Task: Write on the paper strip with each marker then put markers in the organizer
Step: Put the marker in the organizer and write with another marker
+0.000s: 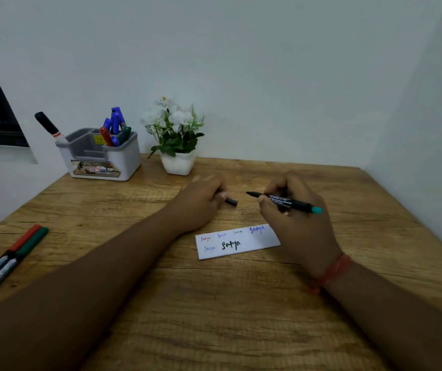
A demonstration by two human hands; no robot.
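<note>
A black marker (285,202) was gripped by the right hand (294,218), its cap (231,201) pinched by the left hand (201,202), behind the paper strip (237,242) near the table's (214,303) middle.

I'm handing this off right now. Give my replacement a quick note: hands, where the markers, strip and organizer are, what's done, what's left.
Right hand grips an uncapped black marker, tip pointing left. Left hand holds its cap near the table.
Paper strip lies below the hands with six words written.
Organizer at back left already holds several markers.
Two markers, red-capped and green-capped, lie at the table's left edge.
Left: deal with the held marker, then those two.
</note>
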